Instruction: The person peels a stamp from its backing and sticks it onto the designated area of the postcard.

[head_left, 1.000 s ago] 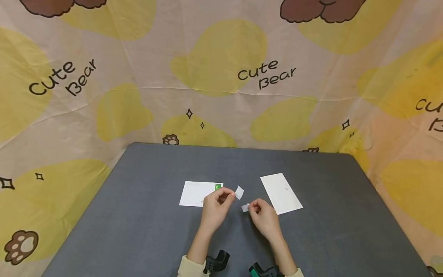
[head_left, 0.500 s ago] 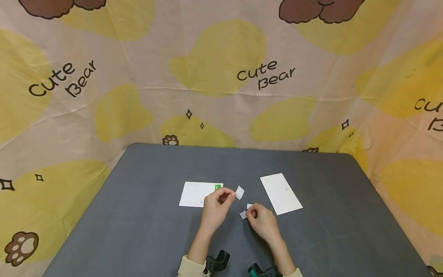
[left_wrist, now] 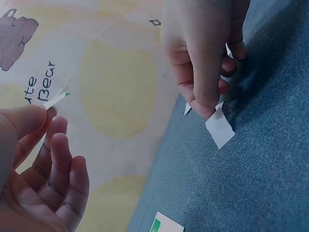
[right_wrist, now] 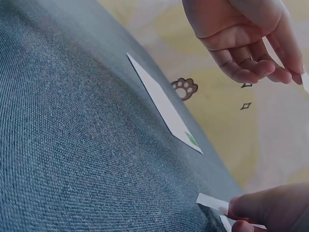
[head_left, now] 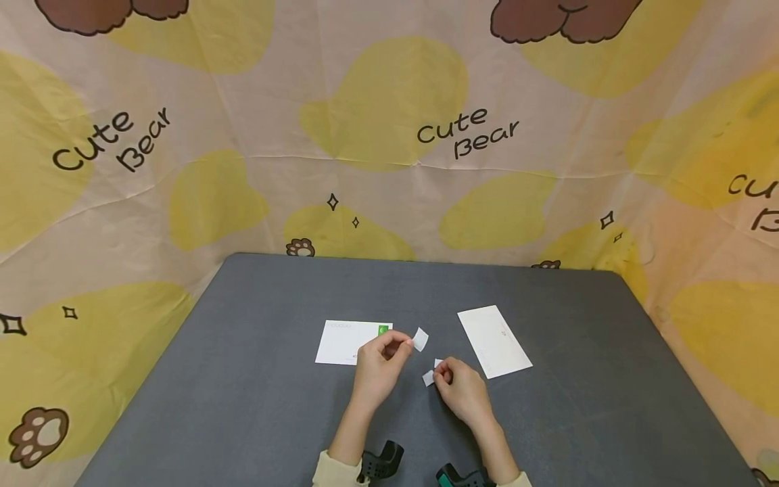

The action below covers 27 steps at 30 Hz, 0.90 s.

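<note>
One little white slip (head_left: 420,339), there it was, pinched between the thumb and fingers of the left hand (head_left: 380,365), held up just right of the green-stamped card (head_left: 341,341), whose near right corner was hidden by that hand! Nearer and farther right of the stamped card, a scrap of white paper (head_left: 429,379) was nipped by the right hand (head_left: 465,389), its fingers curled; whether the second white edge (head_left: 438,362) belonged to it could not be told. Farther right, a plainer white card (head_left: 496,341) was laid aslant. Under the stamped card, a grey table (head_left: 262,419) was seen; beyond, a bear-printed cloth (head_left: 243,101) was hung.
</note>
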Available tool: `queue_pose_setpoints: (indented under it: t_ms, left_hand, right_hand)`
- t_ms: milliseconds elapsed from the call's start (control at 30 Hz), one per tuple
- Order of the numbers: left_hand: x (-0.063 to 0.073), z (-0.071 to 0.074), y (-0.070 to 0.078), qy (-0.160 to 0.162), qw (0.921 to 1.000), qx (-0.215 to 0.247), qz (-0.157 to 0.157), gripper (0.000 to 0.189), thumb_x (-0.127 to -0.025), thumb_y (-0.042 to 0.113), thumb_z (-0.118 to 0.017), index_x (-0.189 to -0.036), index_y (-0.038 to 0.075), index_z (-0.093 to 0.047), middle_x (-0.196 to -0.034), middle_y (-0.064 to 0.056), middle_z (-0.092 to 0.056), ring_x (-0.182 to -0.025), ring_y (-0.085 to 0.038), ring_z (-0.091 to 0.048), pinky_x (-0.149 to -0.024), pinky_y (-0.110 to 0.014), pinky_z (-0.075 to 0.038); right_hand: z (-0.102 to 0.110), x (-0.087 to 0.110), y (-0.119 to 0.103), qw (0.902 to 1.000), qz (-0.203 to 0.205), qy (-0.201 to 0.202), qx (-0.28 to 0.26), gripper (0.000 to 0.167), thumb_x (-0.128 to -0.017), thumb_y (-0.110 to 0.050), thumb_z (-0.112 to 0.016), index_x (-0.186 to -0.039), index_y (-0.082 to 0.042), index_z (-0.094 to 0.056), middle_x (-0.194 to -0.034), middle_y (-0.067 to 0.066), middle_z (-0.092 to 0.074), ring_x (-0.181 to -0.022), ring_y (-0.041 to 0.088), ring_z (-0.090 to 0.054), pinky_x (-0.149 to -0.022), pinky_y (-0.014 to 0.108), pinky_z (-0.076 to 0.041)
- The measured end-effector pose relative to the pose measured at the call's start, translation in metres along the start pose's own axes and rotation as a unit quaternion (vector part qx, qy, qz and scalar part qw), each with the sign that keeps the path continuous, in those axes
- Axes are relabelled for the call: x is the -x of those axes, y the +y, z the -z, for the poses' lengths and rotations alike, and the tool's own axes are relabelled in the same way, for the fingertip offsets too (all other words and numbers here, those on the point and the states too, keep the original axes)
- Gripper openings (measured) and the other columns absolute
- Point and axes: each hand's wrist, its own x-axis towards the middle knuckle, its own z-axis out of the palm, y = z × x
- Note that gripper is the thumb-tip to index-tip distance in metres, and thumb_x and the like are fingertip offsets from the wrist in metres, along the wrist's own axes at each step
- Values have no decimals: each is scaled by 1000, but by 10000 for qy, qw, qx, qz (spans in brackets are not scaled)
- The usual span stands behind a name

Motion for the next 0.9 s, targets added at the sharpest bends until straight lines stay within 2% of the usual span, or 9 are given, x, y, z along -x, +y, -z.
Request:
queue_pose_setpoints:
  t_ms: [233, 467, 900]
  left_hand:
    - [0, 1, -1, 1, 10000, 25, -36, 5, -82, -1, -64, -78, 0, -67, -68, -11, -65, -58, -13, -56, -54, -22, -46]
    - [0, 1, -1, 1, 10000, 12, -60, 5, -81, -1, -64, -78, 0, -67, -67, -11, -65, -57, -10, -54, -52, -22, -44]
    - [0, 2, -1, -194, 9998, -31, -4, 5, -83, 1, -64, -78, 1, -67, -67, -10, -64, -56, -8, -51, -51, -18, -40]
  right_hand:
    - [3, -1, 0, 10000, -69, 39, 14, 6, -76, -8, -68, -75, -12, -63, -59, -8, -45, -52, 4, -39, -49, 22, -31]
    - [7, -3, -4, 9995, -16, 304, -80, 5, -76, -9, -68, -78, -11, -65, -62, -7, -46, -54, 3, -38, -50, 23, -32]
    - [16, -9, -12, 9927, 531, 852, -663, 13, -76, -2, -70, -85, -11, -67, -67, -9, -49, -55, 0, -39, -50, 19, -35]
